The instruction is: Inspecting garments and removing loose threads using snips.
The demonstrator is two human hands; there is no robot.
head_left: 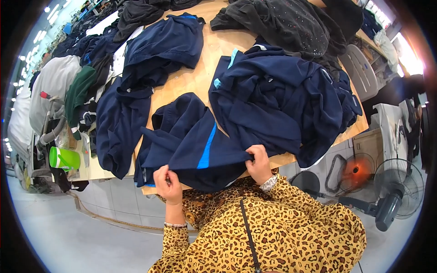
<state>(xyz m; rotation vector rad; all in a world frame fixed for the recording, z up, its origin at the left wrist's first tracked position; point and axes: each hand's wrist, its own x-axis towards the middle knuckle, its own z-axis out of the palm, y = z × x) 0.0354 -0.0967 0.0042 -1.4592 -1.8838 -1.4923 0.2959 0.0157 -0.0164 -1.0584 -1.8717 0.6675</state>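
Observation:
A navy garment with a bright blue stripe (191, 145) lies over the near edge of a wooden table (200, 73). My left hand (167, 183) pinches its lower hem at the table's front edge. My right hand (259, 163) grips the same garment's edge a little further right. Both hands are closed on the cloth. Behind my right hand a large heap of navy garments (282, 100) is piled on the table.
More navy clothing (159, 50) hangs over the table's left side, and dark grey and black garments (282, 22) lie at the far end. A green bottle (63, 158) stands at the left. Two floor fans (391, 191) stand at the lower right, a white chair (362, 73) beyond.

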